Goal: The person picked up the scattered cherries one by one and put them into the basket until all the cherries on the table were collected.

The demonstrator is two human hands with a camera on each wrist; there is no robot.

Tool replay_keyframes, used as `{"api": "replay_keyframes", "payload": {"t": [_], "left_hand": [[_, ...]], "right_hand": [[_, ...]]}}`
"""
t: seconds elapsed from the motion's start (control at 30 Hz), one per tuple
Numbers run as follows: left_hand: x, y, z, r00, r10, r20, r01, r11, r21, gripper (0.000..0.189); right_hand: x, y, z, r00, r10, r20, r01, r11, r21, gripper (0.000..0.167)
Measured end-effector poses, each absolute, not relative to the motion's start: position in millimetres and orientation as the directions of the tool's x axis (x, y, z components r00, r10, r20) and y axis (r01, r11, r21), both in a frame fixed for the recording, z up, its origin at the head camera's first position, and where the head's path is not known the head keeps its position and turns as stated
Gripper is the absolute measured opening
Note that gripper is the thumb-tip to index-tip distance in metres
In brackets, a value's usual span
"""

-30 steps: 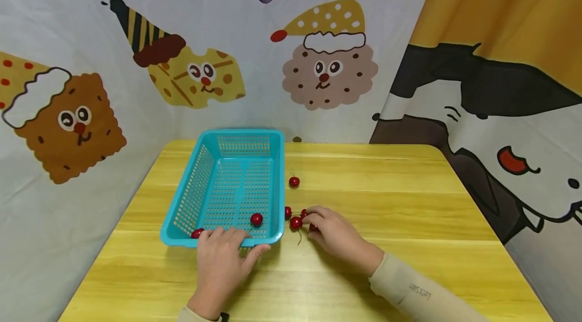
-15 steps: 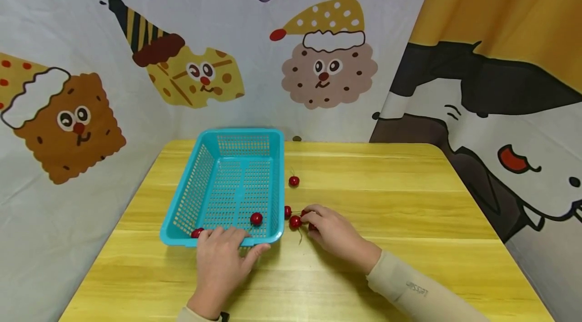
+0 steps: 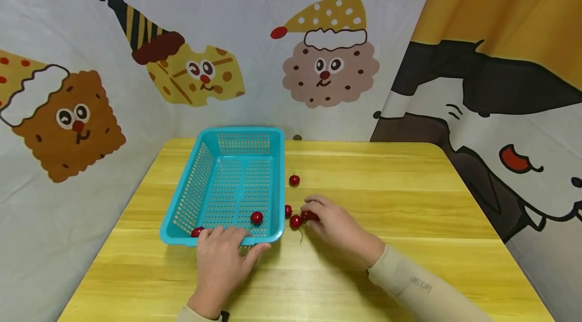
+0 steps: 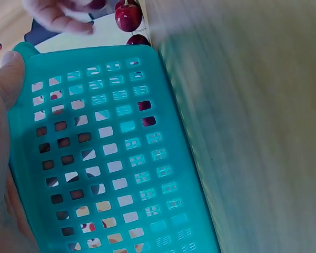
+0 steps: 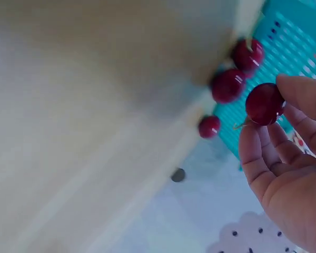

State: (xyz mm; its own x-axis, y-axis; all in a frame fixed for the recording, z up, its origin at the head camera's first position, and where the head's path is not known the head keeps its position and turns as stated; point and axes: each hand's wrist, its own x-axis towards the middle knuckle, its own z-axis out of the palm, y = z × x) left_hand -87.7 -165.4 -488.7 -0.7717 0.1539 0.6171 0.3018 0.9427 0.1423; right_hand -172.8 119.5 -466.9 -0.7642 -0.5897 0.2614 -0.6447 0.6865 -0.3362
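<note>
My left hand [image 3: 222, 264] grips the near rim of a blue plastic basket [image 3: 277, 185], its fingers over the edge and thumb along the outside. Inside the basket, one cherry [image 3: 256, 218] lies near the right front; another cherry [image 3: 197, 232] is partly hidden by my left fingers. To the basket's right, my right hand [image 3: 338, 223] pinches a cherry [image 5: 265, 104] between thumb and fingers, as the right wrist view shows. Two loose cherries lie close by: one [image 3: 295, 221] just left of my fingertips, one [image 3: 288, 211] against the basket wall.
A further cherry [image 3: 294, 180] lies farther back, right of the basket. The wooden table [image 3: 391, 175] reaches back to a cloth backdrop [image 3: 254, 59] with cartoon prints. A patterned curtain [image 3: 500, 79] hangs at the right.
My right hand has turned and lifted slightly, with a cherry now pinched in its fingers. The left hand and basket stay in place.
</note>
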Motion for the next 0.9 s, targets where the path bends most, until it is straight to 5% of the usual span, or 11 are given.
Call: {"api": "replay_keyframes", "payload": {"t": [0.13,0.37,0.9], "left_hand": [[-88.5,-165.8,-486.8,-0.766,0.157,0.623,0.305,0.943,0.136,0.065],[-88.0,-164.1,-486.7,-0.751,0.165,0.639,0.314,0.941,0.127,0.073],[-89.8,-162.7,-489.3,-0.711,0.181,0.680,0.334,0.937,0.100,0.076]], "right_hand": [[-180.1,106.9,-442.8,-0.764,-0.549,0.338,-0.645,0.661,-0.384,0.034],[-198.1,60.9,-410.2,-0.677,-0.574,0.460,-0.736,0.534,-0.416,0.029],[-224.4,-3.0,-429.3,-0.730,-0.662,0.171,-0.671,0.647,-0.361,0.031]]}}
